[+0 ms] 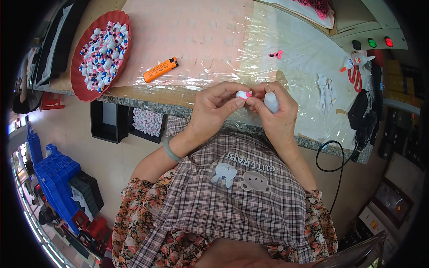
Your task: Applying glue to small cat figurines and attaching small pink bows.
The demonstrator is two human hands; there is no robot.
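Note:
A tiny white figurine with a pink part is pinched between the thumb and fingers of my left hand, above the table's near edge. My right hand meets it there, thumb and fingertip on the pink side. Tucked in that same right hand is a small white squeeze bottle, its thin tip pointing away from me. Beyond the hands, a pink and black small piece lies on the plastic-covered table. An orange lighter rests to the left of my hands.
A red scalloped plate heaped with small figurines stands at the left. On the right are a crumpled white cloth, red-handled scissors and a black cable. Black trays sit below the table's near edge.

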